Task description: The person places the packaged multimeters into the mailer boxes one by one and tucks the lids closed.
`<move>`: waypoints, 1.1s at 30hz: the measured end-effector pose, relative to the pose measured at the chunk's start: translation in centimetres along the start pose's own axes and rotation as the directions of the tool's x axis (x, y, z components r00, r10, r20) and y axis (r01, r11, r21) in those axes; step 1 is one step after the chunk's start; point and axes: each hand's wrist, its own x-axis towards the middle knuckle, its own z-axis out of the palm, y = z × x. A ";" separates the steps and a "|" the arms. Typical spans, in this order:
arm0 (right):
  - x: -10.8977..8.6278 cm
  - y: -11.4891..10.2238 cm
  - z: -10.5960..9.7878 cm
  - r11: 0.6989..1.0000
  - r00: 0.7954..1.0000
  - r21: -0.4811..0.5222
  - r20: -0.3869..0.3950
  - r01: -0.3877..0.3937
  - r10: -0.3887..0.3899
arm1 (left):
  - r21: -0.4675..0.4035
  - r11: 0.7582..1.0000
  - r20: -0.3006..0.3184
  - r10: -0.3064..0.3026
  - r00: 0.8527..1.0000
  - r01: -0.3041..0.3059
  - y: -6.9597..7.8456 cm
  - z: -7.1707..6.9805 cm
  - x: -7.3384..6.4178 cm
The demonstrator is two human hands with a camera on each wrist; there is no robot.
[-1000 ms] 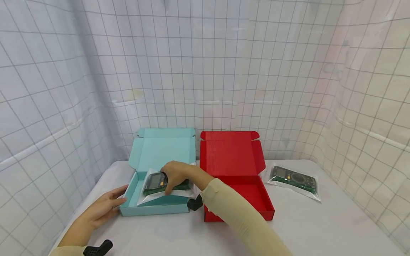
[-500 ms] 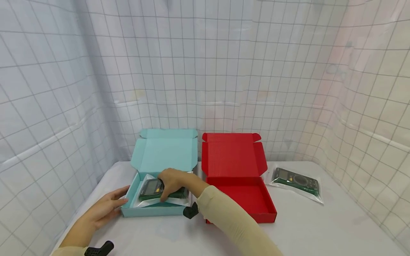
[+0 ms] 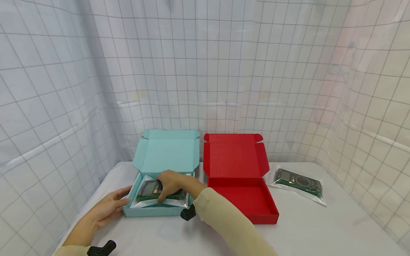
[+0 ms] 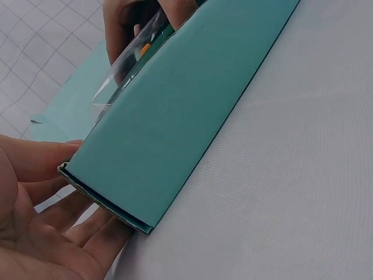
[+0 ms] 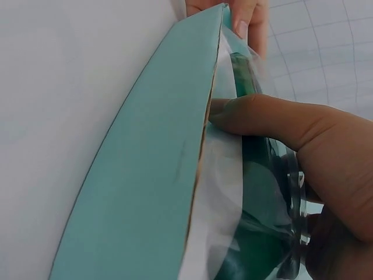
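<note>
A light teal cardboard box (image 3: pixel 153 212) stands with its lid raised at the back. Inside lies a multimeter (image 3: pixel 148 189) with a green edge, sealed in a clear plastic bag. My right hand (image 3: pixel 169 183) grips the bagged multimeter from above, its thumb (image 5: pixel 250 114) on the near side beside the front wall and the other fingers over the far side, partly hidden. At the box's left end, my left hand (image 3: pixel 109 206) holds the side wall, thumb at the rim and fingers (image 4: pixel 102 230) against the outside.
An open red box (image 3: pixel 266 219) stands right of the teal one, its lid up. A second bagged multimeter (image 3: pixel 298 182) lies on the white tabletop (image 3: pixel 336 220) at the right. Gridded white curtains (image 3: pixel 224 71) surround the back and sides.
My right hand has lowered the bagged multimeter deeper into the teal box and shifted it slightly left and nearer the front. My left hand stays at the box's left wall.
</note>
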 end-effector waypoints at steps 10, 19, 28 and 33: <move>0.2 0.1 0.1 1.000 1.000 0.020 -0.015 0.019 -0.018 | 0.004 1.000 -0.005 -0.006 1.000 0.006 -0.1 0.1 0.0; 0.3 0.8 1.1 0.999 0.999 0.031 -0.025 0.041 -0.040 | 0.007 1.000 -0.019 -0.016 1.000 0.017 -0.1 0.2 0.0; 0.3 1.2 1.6 0.998 0.999 0.050 -0.036 0.038 -0.036 | 0.006 1.000 -0.021 -0.020 1.000 0.020 -0.2 0.0 -0.1; 0.3 1.4 1.8 0.997 0.998 0.068 -0.037 0.043 -0.040 | -0.001 1.000 -0.019 -0.018 1.000 0.018 -0.2 0.0 -0.1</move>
